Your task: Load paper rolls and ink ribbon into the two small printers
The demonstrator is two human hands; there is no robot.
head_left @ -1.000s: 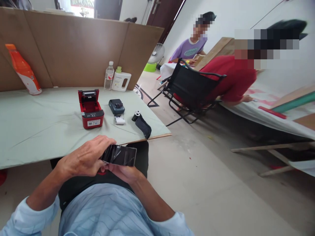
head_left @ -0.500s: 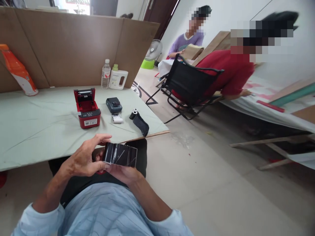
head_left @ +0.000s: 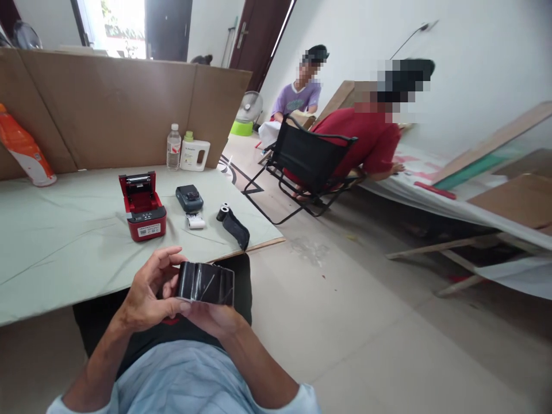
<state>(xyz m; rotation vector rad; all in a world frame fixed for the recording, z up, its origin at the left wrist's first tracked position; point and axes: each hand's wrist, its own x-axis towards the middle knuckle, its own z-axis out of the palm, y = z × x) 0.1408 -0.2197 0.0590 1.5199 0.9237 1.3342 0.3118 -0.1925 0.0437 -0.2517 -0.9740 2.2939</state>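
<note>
Above my lap I hold a pack of black rolls in glossy clear wrap. My left hand grips its left end, thumb along the lower edge and fingers at the upper side. Underneath, my right hand supports the pack; most of its fingers are hidden behind it. On the table just beyond stands a red label printer with its lid up. To its right are a small dark grey printer, a white paper roll and a black roll partly unwound.
A cardboard screen lines the table's back. Before it stand an orange bottle, a clear water bottle and a white jug. Right of the table, a person in red sits in a black chair; another in purple sits farther back.
The view has turned slightly right and upward, so the room appears shifted left and down. Both hands keep the same hold on the pack of black rolls.
</note>
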